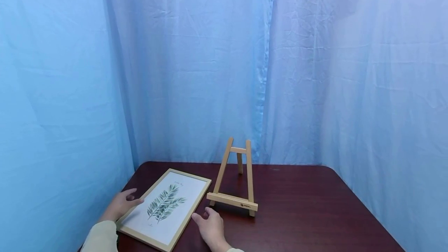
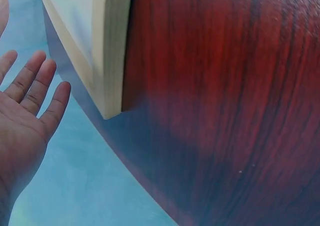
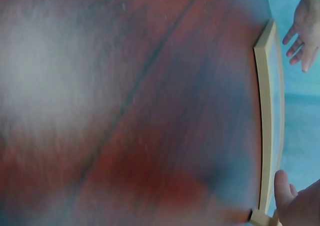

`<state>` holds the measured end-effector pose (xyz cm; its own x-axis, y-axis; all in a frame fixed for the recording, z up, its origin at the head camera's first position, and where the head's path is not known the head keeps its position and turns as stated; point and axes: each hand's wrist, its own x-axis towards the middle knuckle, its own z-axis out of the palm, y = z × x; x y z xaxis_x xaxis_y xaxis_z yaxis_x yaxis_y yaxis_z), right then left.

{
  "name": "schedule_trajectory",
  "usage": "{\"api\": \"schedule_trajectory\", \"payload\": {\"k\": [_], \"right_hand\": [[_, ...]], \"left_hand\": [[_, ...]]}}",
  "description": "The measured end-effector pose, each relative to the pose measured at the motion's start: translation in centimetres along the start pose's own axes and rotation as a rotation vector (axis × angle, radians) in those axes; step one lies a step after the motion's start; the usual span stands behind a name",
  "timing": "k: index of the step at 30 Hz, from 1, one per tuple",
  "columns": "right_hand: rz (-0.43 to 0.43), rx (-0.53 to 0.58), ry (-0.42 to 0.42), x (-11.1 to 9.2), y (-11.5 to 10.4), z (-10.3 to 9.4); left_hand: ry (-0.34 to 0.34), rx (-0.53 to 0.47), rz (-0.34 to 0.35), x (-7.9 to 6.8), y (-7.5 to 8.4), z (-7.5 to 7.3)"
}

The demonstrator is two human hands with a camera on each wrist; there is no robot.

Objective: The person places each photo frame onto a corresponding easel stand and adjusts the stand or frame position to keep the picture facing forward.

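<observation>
A picture frame [image 1: 206, 187] in pale wood, with a green leaf print [image 1: 166, 205] on white, lies on the dark red-brown table on the left. My left hand [image 1: 122, 203] is by its left side, thumb reaching over the frame's edge; the left wrist view has this hand's fingers spread and apart from the frame. Beside the frame's right edge is my right hand [image 1: 211, 226], fingers loosely bent with nothing in them. Just beyond the right hand stands a small wooden easel [image 1: 232, 200], its front ledge facing me.
The table [image 1: 297, 205] has rounded far corners and extends to the right of the easel. Light blue curtains [image 1: 210, 69] hang behind it and on both sides. Pale sleeves [image 1: 101, 236] cover the forearms.
</observation>
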<state>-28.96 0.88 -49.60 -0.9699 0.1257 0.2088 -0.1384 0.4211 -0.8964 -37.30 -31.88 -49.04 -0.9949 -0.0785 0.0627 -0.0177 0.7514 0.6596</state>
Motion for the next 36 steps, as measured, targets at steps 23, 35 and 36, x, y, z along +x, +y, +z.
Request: {"api": "schedule_trajectory", "payload": {"k": [23, 35, 36], "right_hand": [[0.205, -0.011, 0.0, -1.6, 0.0, 4.1], [0.282, -0.003, -0.078, -1.8, 0.3, 5.0], [0.284, -0.002, -0.084, -1.8, 0.3, 5.1]], "left_hand": [[-0.009, -0.034, -0.065, -0.2, -1.7, 0.4], [0.0, -0.023, -0.082, -0.5, -2.0, 0.8], [-0.003, -0.025, -0.085, -0.5, -2.0, 0.8]]}}
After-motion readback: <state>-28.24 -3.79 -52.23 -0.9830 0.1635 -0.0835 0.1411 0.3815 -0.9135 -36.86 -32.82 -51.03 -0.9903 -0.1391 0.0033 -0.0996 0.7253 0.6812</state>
